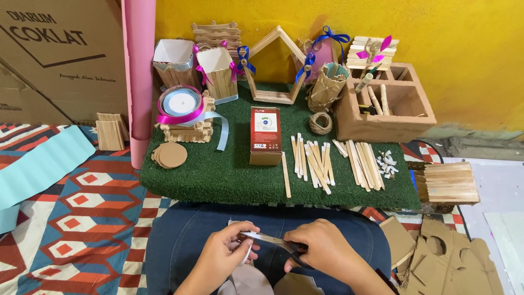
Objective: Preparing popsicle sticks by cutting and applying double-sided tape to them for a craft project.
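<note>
Over the person's lap, below the front edge of the green turf-covered board (218, 183), both hands work close together. The right hand (322, 251) is curled tight around the dark handles of a pair of scissors (271, 240), whose silver blades point toward the left hand (221, 257). That left hand pinches a pale sheet of paper (245, 254) between thumb and fingers, right at the blades.

At the middle of the board stands a small upright box (265, 135), red with a white label panel. Beside it, toward the right edge, lie rows of wooden craft sticks (312, 159). Off the board's back left corner leans a large brown cardboard carton (60, 54) with dark lettering.
</note>
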